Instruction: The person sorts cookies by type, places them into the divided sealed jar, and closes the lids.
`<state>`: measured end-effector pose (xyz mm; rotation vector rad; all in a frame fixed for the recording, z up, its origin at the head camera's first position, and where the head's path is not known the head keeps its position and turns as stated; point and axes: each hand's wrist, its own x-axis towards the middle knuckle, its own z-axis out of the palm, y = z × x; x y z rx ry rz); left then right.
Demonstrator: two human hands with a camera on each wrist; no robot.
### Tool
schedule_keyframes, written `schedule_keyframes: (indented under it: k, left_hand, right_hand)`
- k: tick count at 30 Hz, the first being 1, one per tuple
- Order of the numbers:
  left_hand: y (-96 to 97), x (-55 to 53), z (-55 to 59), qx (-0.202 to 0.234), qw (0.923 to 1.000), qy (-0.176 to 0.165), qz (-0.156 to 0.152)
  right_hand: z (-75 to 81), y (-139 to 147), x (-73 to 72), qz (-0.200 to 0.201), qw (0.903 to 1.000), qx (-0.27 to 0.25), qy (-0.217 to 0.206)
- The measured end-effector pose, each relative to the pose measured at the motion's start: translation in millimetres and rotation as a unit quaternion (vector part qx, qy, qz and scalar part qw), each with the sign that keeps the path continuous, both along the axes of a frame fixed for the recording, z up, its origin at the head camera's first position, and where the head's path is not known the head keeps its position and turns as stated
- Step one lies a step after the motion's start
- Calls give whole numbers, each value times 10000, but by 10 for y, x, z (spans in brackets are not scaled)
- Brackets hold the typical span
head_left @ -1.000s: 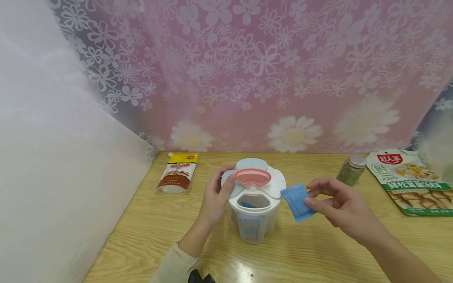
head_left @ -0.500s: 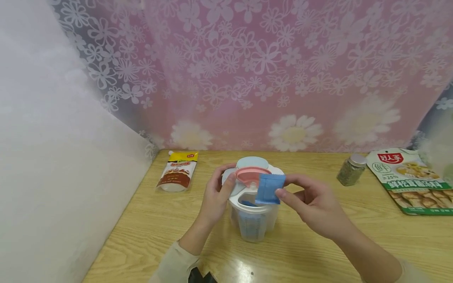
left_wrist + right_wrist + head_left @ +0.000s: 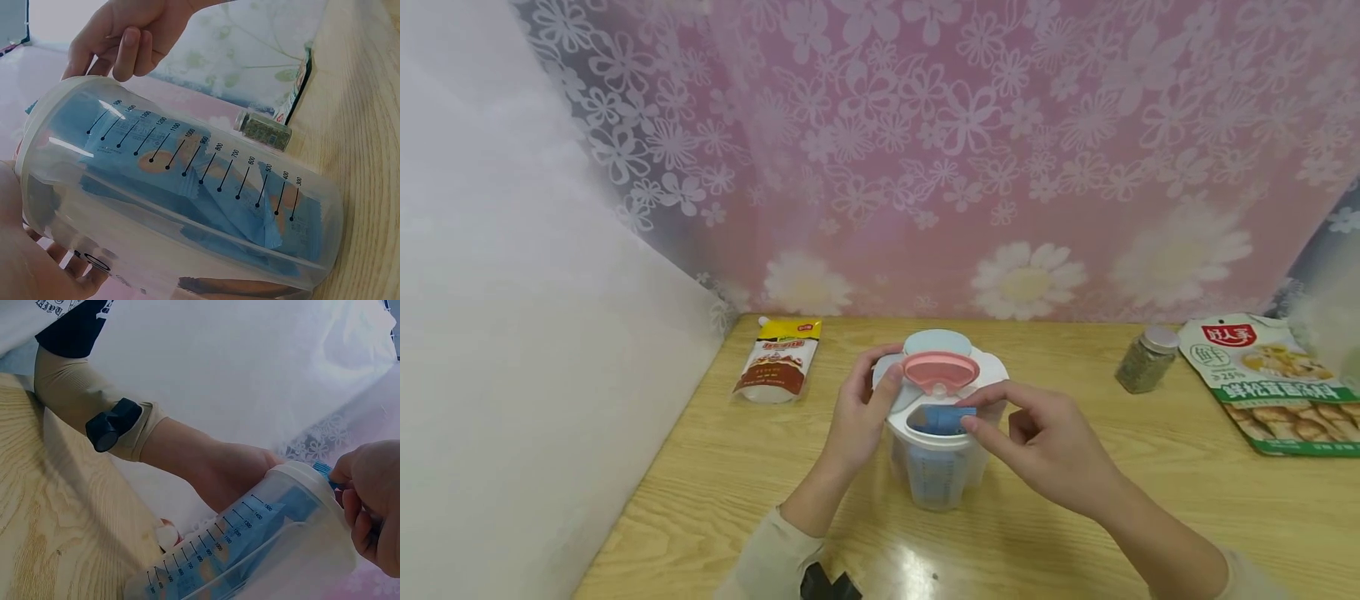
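Observation:
A clear divided storage canister (image 3: 936, 482) stands on the table, its white lid bearing blue flaps and one raised pink flap (image 3: 942, 373). My left hand (image 3: 859, 408) grips its left side, thumb on the lid's top. Thumb and forefinger of my right hand (image 3: 1052, 446) pinch a small blue sachet (image 3: 951, 420), partly down in the front opening of the lid. In the right wrist view, the ridged edge of this sachet (image 3: 323, 469) sticks out above the rim. Through the wall marked with numbers, several blue sachets (image 3: 237, 194) show in one compartment.
A pouch with a yellow top (image 3: 778, 360) lies at the back left. At the right are a small jar of dried herbs (image 3: 1146, 360) and a large white and green food packet (image 3: 1273, 387). A white wall (image 3: 550, 317) borders the table's left side.
My right hand has carried the blue sachet leftward from beside the canister, then lowered it into the lid's opening. My left hand keeps its hold on the canister.

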<state>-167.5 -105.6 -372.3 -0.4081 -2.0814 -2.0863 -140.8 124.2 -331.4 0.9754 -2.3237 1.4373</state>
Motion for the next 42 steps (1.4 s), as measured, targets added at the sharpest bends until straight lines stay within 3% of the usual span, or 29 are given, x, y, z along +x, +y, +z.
schedule_keyframes:
  k: [5,11,17,22,26,31,34,38,42]
  left_hand:
    - [6,-6,-9,69,10000,37,-31]
    - [26,-2,-25,122,9999,17,-102]
    - [29,-21,-28,47,9999,45,-81]
    - [23,-22,-39,11,9999,116,-52]
    - [16,11,-43,-101,9998,113,112]
    - [18,43,-41,-244,9994,92,210]
    - [-7,51,-30,-362,9993,-31,44]
    - [-82,61,-17,-643,9968,-318,-362]
    - [-153,49,-7,-841,9919,-436,-851]
  right_hand:
    - [-56,-9,-38,158,9988,-333,315]
    - [-96,12,-29,41,9985,-178,509]
    - [-147,88,-60,-104,9985,-544,27]
    - [-224,124,-98,412,9940,-909,-447]
    - [-272,114,-127,869,9901,-1021,-417]
    - [-297,102,-140,686,9895,-1172,-495]
    - [-305,68,-135,434,9899,-1047,-851]
    - [-329,9,-122,123,9894,-256,-1423]
    - [-348,1,-142,53,9863,201,-1638]
